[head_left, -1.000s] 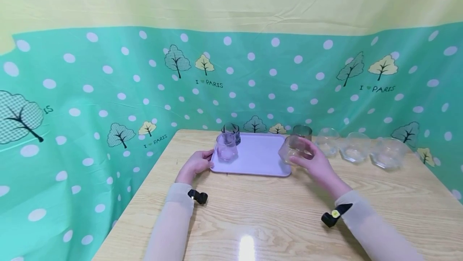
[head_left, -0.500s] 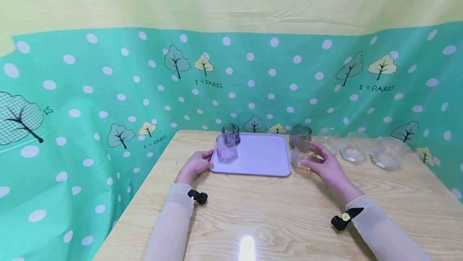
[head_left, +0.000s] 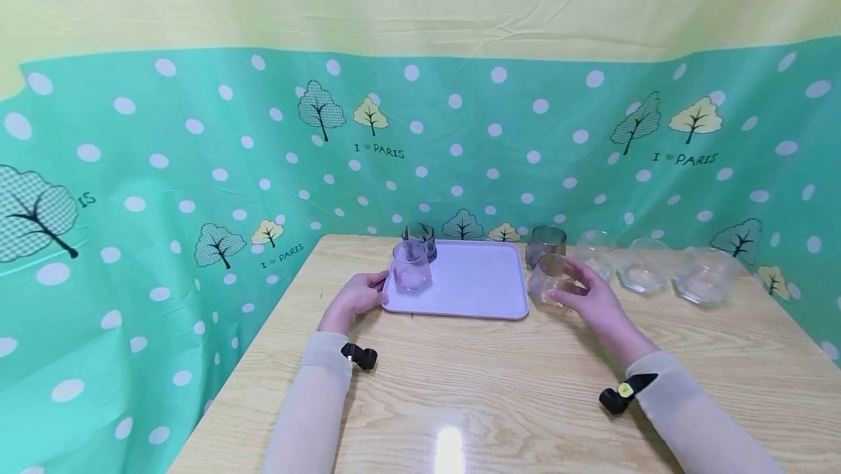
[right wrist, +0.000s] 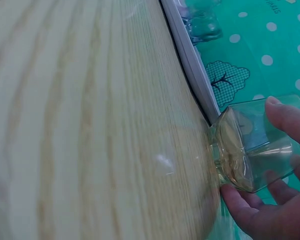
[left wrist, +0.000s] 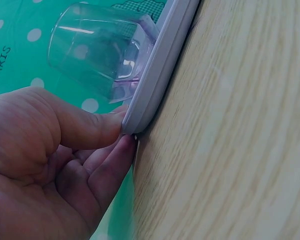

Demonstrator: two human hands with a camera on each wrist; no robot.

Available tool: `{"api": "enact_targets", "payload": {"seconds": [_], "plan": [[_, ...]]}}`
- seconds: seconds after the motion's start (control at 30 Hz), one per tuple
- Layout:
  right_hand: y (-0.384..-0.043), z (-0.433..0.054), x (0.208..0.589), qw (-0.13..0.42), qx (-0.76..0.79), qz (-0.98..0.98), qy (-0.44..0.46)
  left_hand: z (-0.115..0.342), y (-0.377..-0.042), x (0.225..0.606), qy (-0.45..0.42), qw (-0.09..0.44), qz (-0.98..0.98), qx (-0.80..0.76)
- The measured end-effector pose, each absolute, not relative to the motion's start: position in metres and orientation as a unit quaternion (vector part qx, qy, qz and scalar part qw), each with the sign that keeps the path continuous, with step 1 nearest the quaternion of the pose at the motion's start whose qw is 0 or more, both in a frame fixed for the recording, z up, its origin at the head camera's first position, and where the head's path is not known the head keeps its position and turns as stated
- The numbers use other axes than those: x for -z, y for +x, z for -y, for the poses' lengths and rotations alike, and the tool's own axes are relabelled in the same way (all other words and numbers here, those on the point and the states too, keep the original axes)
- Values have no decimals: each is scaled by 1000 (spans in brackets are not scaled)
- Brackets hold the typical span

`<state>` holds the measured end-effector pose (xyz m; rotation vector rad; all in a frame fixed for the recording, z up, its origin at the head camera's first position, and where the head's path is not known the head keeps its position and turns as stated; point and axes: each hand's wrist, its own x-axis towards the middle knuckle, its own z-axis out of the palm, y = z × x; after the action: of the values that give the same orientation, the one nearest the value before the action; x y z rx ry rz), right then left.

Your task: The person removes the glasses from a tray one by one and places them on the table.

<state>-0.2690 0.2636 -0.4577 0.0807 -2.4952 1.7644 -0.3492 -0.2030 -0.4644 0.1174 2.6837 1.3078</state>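
while the l hand (head_left: 355, 297) pinches the near-l corner of the lilac tray (head_left: 473, 284), thumb over the rim & fingers under it, the r hand (head_left: 594, 307) is curled round the amber glass (head_left: 549, 285), thumb one side, fingers the other. glass is upright, on the wood table (head_left: 460, 364) afaict, just r of the tray, w/ the smoky glass (head_left: 545, 240) right behind it; can't tell if those two touch.

handling (my guess): fairly light overall, w/ a thick base that shd keep it stable. rigid, smooth, slippery if fingers are damp, & fragile: a knock vs the smoky glass or tray rim cd chip it. best hold is low on the wall, nr the faceted base, thumb opp. fingers, gentle squeeze; avoid the thin lip. tray looks stiff & light, easy to steady by its rim, but a tug cd slide the purple glass (head_left: 412, 277) & dark glass (head_left: 428, 244) at its l end.

cf. 1 s ago: amber glass sits further r, beside the tray's r edge instead of overlapping it, & more of the smoky glass shows. cf. 0.5 s ago: next to no change. l hand, tray & the three clear glasses (head_left: 644, 273) on the r: same spots.
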Motion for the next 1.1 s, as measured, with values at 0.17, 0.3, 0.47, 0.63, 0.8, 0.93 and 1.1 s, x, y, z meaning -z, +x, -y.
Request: {"api": "enact_targets", "payload": {"seconds": [0.17,0.3,0.47,0.63,0.8,0.93,1.1], "plan": [[-270,-265,458,31,-573,819,27,204,-350,464,42,80,-893,-440],[-271,-266,458,25,-571,820,35,205,-350,462,43,81,-893,-441],[-270,-265,458,22,-573,818,37,204,-349,462,44,78,-898,-430],[-272,-266,460,20,-570,820,36,204,-348,463,41,77,-900,-427],[-273,-266,463,22,-558,829,29,203,-348,463,38,76,-898,-431],[-272,-267,463,26,-558,829,21,203,-348,462,43,76,-898,-431],[-268,-265,455,49,-563,825,15,204,-349,462,48,75,-899,-429]]}}
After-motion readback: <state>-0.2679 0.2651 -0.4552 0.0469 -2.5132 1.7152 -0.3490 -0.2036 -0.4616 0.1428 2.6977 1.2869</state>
